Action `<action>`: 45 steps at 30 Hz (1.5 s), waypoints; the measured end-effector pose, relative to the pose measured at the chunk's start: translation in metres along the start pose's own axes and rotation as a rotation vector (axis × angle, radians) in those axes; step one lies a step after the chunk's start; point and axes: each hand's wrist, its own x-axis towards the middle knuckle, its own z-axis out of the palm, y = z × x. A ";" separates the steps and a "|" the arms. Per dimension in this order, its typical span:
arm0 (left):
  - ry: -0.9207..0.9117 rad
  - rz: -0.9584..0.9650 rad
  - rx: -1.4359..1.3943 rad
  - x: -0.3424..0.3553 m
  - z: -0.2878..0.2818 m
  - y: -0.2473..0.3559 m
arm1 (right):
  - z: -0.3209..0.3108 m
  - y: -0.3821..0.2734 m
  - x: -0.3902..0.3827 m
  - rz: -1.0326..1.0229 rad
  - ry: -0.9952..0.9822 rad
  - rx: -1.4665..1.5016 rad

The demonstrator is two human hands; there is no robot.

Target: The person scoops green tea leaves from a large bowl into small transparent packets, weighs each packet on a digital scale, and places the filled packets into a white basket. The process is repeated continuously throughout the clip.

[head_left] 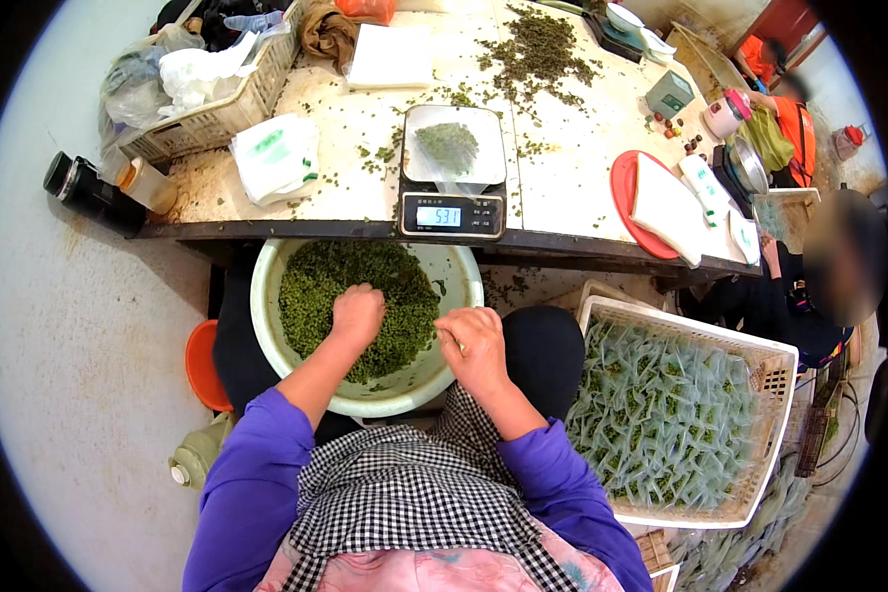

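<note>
Between my knees sits a pale round basin [462,281] holding a heap of small green berries [316,296], which look like green peppercorns. My left hand [358,314] is over the heap with its fingers curled in; whatever they hold is hidden. Above the basin's right rim, my right hand [474,343] is closed, thumb against fingers, and its contents cannot be made out. Straight ahead at the table edge, a digital scale [481,219] with a lit display carries a clear plastic bag [448,148] of green berries.
Filled clear bags [661,414] pack a white crate [774,424] at my right. On the table [562,187] lie white bag stacks [276,158], a red tray [624,187] and scattered berries [543,49]. A black bottle [94,195] stands left. Co-workers [794,286] sit at right.
</note>
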 end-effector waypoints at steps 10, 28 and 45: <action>0.003 -0.106 -0.298 -0.021 -0.035 0.005 | -0.018 0.021 0.056 -0.062 0.210 -0.086; -0.096 -0.026 -0.585 -0.032 -0.026 0.023 | 0.042 0.090 0.250 -0.141 0.383 -0.393; -0.153 -0.161 -0.642 -0.007 -0.017 0.020 | -0.433 0.190 -0.098 0.642 0.749 -0.570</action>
